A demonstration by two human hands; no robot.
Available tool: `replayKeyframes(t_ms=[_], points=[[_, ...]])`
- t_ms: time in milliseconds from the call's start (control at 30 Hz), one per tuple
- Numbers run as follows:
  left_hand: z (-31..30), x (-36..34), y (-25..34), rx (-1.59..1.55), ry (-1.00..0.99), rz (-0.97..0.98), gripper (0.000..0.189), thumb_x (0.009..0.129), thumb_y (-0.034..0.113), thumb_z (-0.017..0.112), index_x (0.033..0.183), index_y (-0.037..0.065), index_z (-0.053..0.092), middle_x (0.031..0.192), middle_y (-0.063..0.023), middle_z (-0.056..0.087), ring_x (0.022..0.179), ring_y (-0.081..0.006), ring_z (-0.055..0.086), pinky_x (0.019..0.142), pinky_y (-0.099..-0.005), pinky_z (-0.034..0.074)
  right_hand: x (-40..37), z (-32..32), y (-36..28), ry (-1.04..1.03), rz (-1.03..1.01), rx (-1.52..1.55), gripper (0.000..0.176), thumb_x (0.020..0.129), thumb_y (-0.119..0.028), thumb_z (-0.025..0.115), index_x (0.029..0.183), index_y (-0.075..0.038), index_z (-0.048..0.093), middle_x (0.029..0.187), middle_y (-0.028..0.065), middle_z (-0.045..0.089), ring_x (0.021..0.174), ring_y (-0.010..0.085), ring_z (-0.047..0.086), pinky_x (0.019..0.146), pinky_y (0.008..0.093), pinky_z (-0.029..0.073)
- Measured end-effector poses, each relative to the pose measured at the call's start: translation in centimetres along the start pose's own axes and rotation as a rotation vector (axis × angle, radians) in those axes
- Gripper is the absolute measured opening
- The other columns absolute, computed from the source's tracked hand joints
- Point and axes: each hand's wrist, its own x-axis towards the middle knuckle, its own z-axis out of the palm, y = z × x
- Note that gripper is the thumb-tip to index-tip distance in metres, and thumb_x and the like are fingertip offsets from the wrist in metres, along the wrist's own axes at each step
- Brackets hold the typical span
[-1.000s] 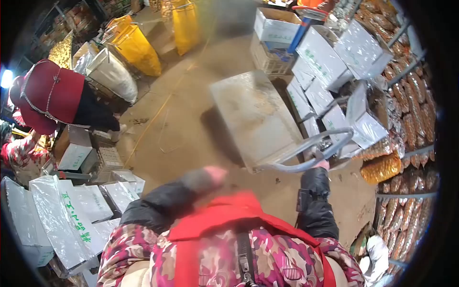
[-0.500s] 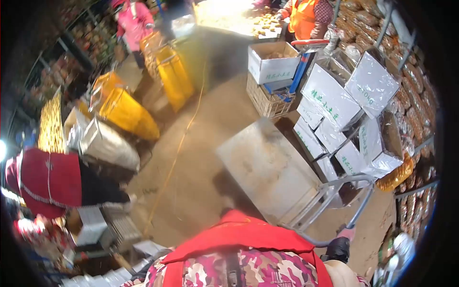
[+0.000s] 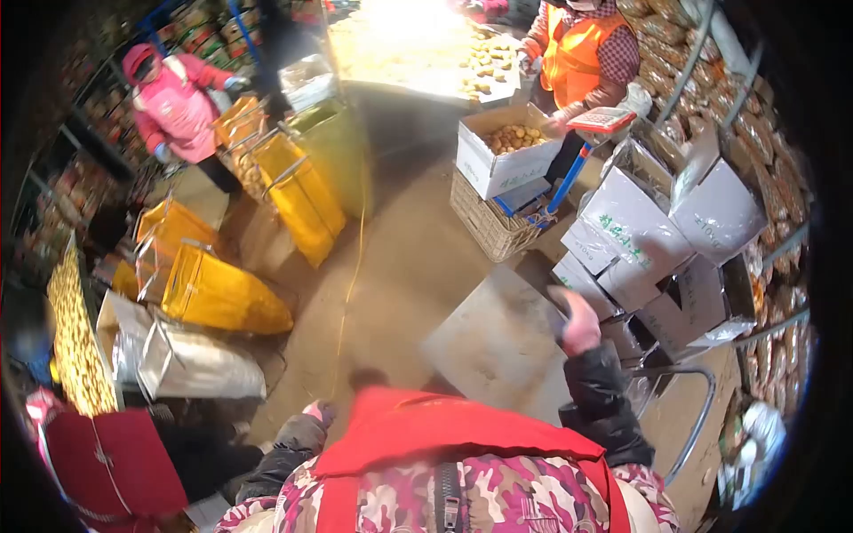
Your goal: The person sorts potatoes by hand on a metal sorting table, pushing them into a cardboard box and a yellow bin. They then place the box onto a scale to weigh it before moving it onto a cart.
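My right hand (image 3: 579, 320) is raised over the right edge of the flat grey platform (image 3: 505, 342) of a cart; its fingers are blurred, and whether it holds anything is unclear. The cart's curved metal handle (image 3: 708, 400) stands to the right of my sleeve. Low at the left of my red apron, my left hand (image 3: 320, 411) shows only in small part over the brown floor. Beyond the platform, a white carton (image 3: 502, 169) of small potatoes sits on a scale above a woven plastic crate (image 3: 487, 224).
White cartons (image 3: 635, 222) are stacked at the right, before bagged goods. Yellow bags (image 3: 222, 289) stand at the left. One person in pink (image 3: 182, 111), another in an orange vest (image 3: 573, 58) and a third in dark red (image 3: 111, 462) are nearby. A cord (image 3: 349, 293) crosses the floor.
My right hand has left the cart handle area and moved up over the platform. My left hand has come into view. The carton on the scale now shows potatoes inside.
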Motion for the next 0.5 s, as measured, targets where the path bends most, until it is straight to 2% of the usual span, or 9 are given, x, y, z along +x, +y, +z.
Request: replayKeyframes(t_ms=[67, 100, 133, 233, 267, 333, 367, 400, 500], points=[[-4.1, 4.2, -0.1, -0.012, -0.073, 0.044, 0.032, 0.091, 0.032, 0.065, 0.112, 0.011, 0.078, 0.098, -0.0136, 0.077, 0.084, -0.028, 0.074, 0.075, -0.0402, 0.058, 7.7, 1.9, -8.1, 0.052, -0.341, 0.039, 0.038, 0.086, -0.016, 0.076, 0.121, -0.001, 0.07, 0.12, 0.0206, 0.072, 0.108, 0.0374, 0.07, 0.096, 0.0414, 0.054], [-5.6, 7.4, -1.9, 0.072, -0.113, 0.067, 0.032, 0.09, 0.033, 0.065, 0.111, 0.011, 0.078, 0.099, -0.013, 0.077, 0.086, -0.0282, 0.074, 0.076, -0.0399, 0.058, 11.0, 0.7, -15.5, 0.036, -0.467, 0.009, 0.038, 0.083, -0.014, 0.078, 0.119, -0.002, 0.071, 0.112, 0.02, 0.072, 0.1, 0.039, 0.07, 0.09, 0.0432, 0.056], [-7.4, 11.3, -4.1, 0.172, -0.148, 0.086, 0.032, 0.09, 0.033, 0.066, 0.111, 0.012, 0.078, 0.1, -0.0123, 0.077, 0.087, -0.0284, 0.074, 0.076, -0.0396, 0.058, 13.7, 0.8, -20.2, 0.01, -0.48, -0.009, 0.038, 0.08, -0.012, 0.08, 0.117, -0.003, 0.071, 0.107, 0.0189, 0.072, 0.094, 0.0387, 0.07, 0.084, 0.0445, 0.056], [-13.4, 24.2, -10.3, 1.213, -0.316, 0.459, 0.032, 0.09, 0.036, 0.067, 0.11, 0.014, 0.079, 0.104, -0.0105, 0.078, 0.092, -0.0291, 0.074, 0.079, -0.0387, 0.059, 21.0, 0.0, -32.6, -0.15, -0.845, -0.079, 0.037, 0.077, -0.015, 0.081, 0.111, -0.004, 0.071, 0.104, 0.0141, 0.071, 0.093, 0.0329, 0.07, 0.082, 0.0445, 0.056], [-15.9, 27.9, -11.1, 1.371, -0.291, 0.508, 0.032, 0.09, 0.037, 0.068, 0.11, 0.014, 0.079, 0.105, -0.0098, 0.078, 0.093, -0.0293, 0.074, 0.08, -0.0383, 0.059, 23.0, 0.7, -35.3, -0.22, -0.942, -0.094, 0.037, 0.077, -0.015, 0.08, 0.111, -0.004, 0.071, 0.104, 0.0141, 0.071, 0.093, 0.0329, 0.07, 0.082, 0.0445, 0.056], [-22.9, 31.6, -10.2, -0.32, 0.169, 0.088, 0.035, 0.093, 0.04, 0.066, 0.112, 0.013, 0.078, 0.112, -0.0141, 0.077, 0.105, -0.032, 0.073, 0.089, -0.0394, 0.057, 26.9, 2.8, -39.0, -0.351, -1.074, -0.114, 0.036, 0.078, -0.015, 0.08, 0.111, -0.005, 0.071, 0.104, 0.0141, 0.072, 0.093, 0.0329, 0.07, 0.082, 0.0446, 0.056], [-28.5, 25.9, 0.5, 0.237, 0.109, 0.026, 0.039, 0.095, 0.043, 0.067, 0.114, 0.011, 0.077, 0.116, -0.0186, 0.075, 0.113, -0.0335, 0.07, 0.098, -0.0406, 0.054, 28.7, 4.0, -40.0, -0.415, -1.105, -0.111, 0.036, 0.078, -0.015, 0.079, 0.111, -0.005, 0.071, 0.104, 0.0141, 0.072, 0.093, 0.0329, 0.07, 0.082, 0.0447, 0.056], [-29.7, 30.7, -3.7, 0.204, 0.185, 0.141, 0.046, 0.095, 0.046, 0.066, 0.122, 0.01, 0.073, 0.118, -0.0202, 0.074, 0.114, -0.0358, 0.07, 0.101, -0.042, 0.053, 30.4, 5.0, -40.6, -0.451, -1.109, -0.111, 0.036, 0.078, -0.016, 0.079, 0.111, -0.005, 0.071, 0.104, 0.0141, 0.072, 0.094, 0.033, 0.07, 0.082, 0.0447, 0.056], [-34.4, 35.8, 2.8, 0.182, 0.165, 0.023, 0.051, 0.094, 0.046, 0.067, 0.128, 0.008, 0.069, 0.122, -0.0208, 0.072, 0.117, -0.0353, 0.068, 0.102, -0.0423, 0.052, 34.5, 7.0, -40.7, -0.528, -1.08, -0.123, 0.035, 0.079, -0.016, 0.078, 0.111, -0.005, 0.071, 0.104, 0.0141, 0.072, 0.094, 0.033, 0.07, 0.082, 0.0448, 0.056]])
